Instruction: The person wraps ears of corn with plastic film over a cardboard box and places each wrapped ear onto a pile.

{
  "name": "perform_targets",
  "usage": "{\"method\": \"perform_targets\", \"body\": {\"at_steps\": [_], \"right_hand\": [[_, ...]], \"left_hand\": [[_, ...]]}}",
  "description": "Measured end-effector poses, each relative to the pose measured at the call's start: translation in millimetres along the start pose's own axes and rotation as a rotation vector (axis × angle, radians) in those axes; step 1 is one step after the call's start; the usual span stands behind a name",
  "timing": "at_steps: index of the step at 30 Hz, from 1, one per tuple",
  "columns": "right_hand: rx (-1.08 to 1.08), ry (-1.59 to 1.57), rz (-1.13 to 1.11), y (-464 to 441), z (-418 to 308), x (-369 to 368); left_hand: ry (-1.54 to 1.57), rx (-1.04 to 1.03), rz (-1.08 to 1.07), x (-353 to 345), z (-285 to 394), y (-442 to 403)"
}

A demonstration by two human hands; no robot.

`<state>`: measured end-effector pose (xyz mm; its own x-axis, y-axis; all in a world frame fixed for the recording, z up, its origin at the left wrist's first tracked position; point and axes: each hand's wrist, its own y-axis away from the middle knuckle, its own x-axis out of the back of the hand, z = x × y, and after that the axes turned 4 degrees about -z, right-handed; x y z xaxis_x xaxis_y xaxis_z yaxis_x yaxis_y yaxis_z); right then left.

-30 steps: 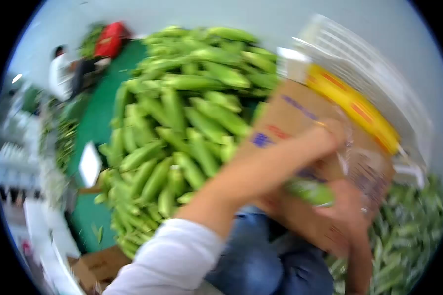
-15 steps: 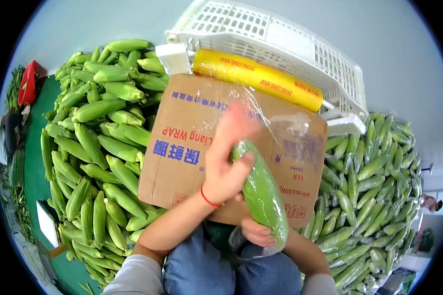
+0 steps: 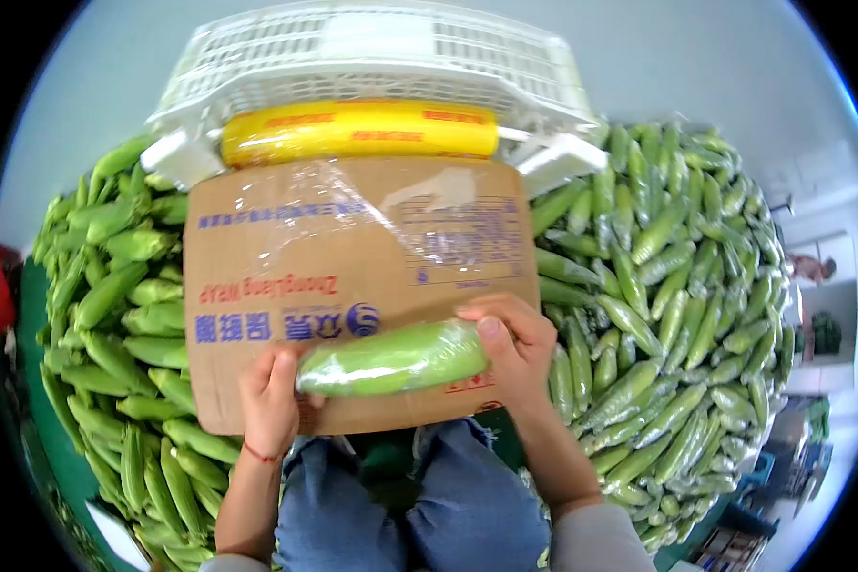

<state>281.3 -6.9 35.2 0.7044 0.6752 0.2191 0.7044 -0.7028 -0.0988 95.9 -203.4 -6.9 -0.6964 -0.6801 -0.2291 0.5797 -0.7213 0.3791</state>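
An ear of corn in its green husk [image 3: 396, 360], covered in clear plastic film, lies crosswise over the near part of a cardboard box [image 3: 353, 248]. My left hand [image 3: 272, 396] grips its left end, thumb against the film. Around the right end closes my right hand [image 3: 513, 348], thumb on top and fingers partly hidden behind the corn. Beyond the box's far edge, a yellow roll of cling film [image 3: 357, 132] sits on a rod, and a clear sheet of film drapes over the box top.
Unwrapped corn ears [image 3: 114, 334] are heaped on the left, film-wrapped ears [image 3: 658, 315] on the right. A white plastic crate [image 3: 486, 57] stands behind the roll, with white blocks [image 3: 564, 164] at the rod's ends. My knees are below the box.
The corn has turned from steeply slanted to nearly level. My left hand has moved from its upper part to its left end; my right hand now holds the right end. The view has swung too.
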Motion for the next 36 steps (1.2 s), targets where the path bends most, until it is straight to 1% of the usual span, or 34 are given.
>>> {"method": "perform_targets", "body": {"at_steps": [1, 2, 3, 4, 5, 6, 8, 9, 10, 11, 13, 14, 16, 17, 18, 20, 21, 22, 23, 24, 25, 26, 27, 28, 29, 32, 34, 35, 36], "right_hand": [[0.228, 0.014, 0.067, -4.0, 6.1, -1.1], [0.127, -0.329, 0.052, -3.1, 9.0, -6.6], [0.026, -0.674, 0.031, -0.7, 10.8, -15.2], [-0.074, -1.023, 0.004, 0.3, 13.7, -23.3], [-0.006, -1.01, -0.09, -0.2, 12.6, -28.4], [0.063, -0.989, -0.185, -2.8, 7.9, -31.0], [0.021, -0.939, -0.178, -6.9, -4.2, -41.0], [-0.013, -0.915, -0.181, -5.4, -9.8, -40.9], [-0.005, -1.081, -0.15, -11.7, -10.2, -29.5], [0.122, -1.063, -0.077, -17.7, -15.7, -20.4], [0.364, -1.014, 0.077, -21.7, -30.2, -5.5], [0.22, -0.903, 0.065, -7.9, -18.2, 1.2], [-0.11, -0.721, 0.056, 22.3, -10.3, 39.2], [-0.005, -0.669, 0.042, 29.1, 16.3, 62.0], [0.014, -0.874, 0.12, 34.9, 33.4, 87.1], [-0.261, -0.558, 0.381, 33.7, 33.9, 154.5], [-0.339, -0.231, 0.523, 22.3, 46.1, 177.0], [-0.246, 0.07, 0.463, 10.4, 75.9, 199.5], [-0.198, 0.587, 0.381, -2.4, 117.1, 223.6], [-0.502, 0.674, 0.255, -18.9, 107.3, 223.9], [-0.533, 0.78, 0.123, -32.5, 133.3, 233.6], [-0.535, 0.887, 0.084, -40.7, 152.0, 236.5], [-0.573, 0.915, 0.028, -43.7, 182.8, 242.9], [-0.609, 0.945, -0.032, -45.7, 215.9, 248.9], [-0.645, 0.973, -0.095, -46.3, 235.5, 252.1], [-0.671, 0.938, -0.198, -38.9, 242.1, 246.6], [-0.695, 0.911, -0.359, -30.8, 237.7, 239.8], [-0.707, 0.897, -0.431, -28.0, 236.7, 236.7], [-0.708, 0.864, -0.428, -21.9, 246.2, 228.3]], "left_hand": [[0.077, 0.039, -0.04, 2.2, -12.2, 6.3], [0.14, 0.146, -0.109, 3.7, -9.1, 13.9], [0.046, 0.237, -0.13, 7.6, -10.1, 17.3], [-0.068, 0.306, -0.227, 28.6, -22.9, 23.9], [-0.185, 0.376, -0.321, 26.2, -16.2, 24.5], [-0.47, 0.06, -0.493, 14.2, -10.8, 25.5], [-0.357, 0.006, -0.815, -5.8, 6.0, 29.2], [-0.386, -0.057, -0.766, -18.9, 13.1, 29.3], [-0.414, -0.126, -0.715, -42.1, 26.4, 23.9], [-0.443, -0.205, -0.665, -64.5, 35.8, 14.3], [-0.546, -0.393, -0.681, -98.5, 41.4, -2.9], [-0.594, -0.493, -0.688, -112.1, 44.0, -10.4], [-0.936, -0.543, -0.826, -134.8, 68.9, -14.4], [-1.111, -0.555, -0.882, -138.8, 76.9, -13.2], [-1.152, -0.722, -0.836, -137.5, 73.6, -11.2], [-1.079, -0.56, -0.795, -107.1, 55.7, -13.2], [-1.043, -0.482, -0.789, -89.8, 43.6, -13.0], [-0.921, -0.399, -0.669, -78.6, 29.9, -9.3], [-0.802, -0.322, -0.558, -67.9, 17.4, -5.3], [-0.88, -0.32, -0.482, -56.2, 10.8, -2.9], [-0.959, -0.31, -0.401, -42.9, 6.0, 1.5], [-0.911, -0.277, -0.313, -28.3, -1.5, 7.0], [-0.858, -0.245, -0.222, -15.8, -8.5, 11.7], [-0.889, -0.318, -0.154, -7.1, -9.6, 17.7], [-0.879, -0.333, -0.087, 11.9, -17.8, 19.5], [-0.938, -0.315, 0.017, 30.5, -13.9, 31.4], [-0.934, -0.351, 0.046, 34.6, -23.0, 27.4], [-1.047, -0.41, 0.049, 38.1, -28.9, 23.4], [-1.155, -0.474, 0.052, 41.2, -36.0, 18.8]]}}
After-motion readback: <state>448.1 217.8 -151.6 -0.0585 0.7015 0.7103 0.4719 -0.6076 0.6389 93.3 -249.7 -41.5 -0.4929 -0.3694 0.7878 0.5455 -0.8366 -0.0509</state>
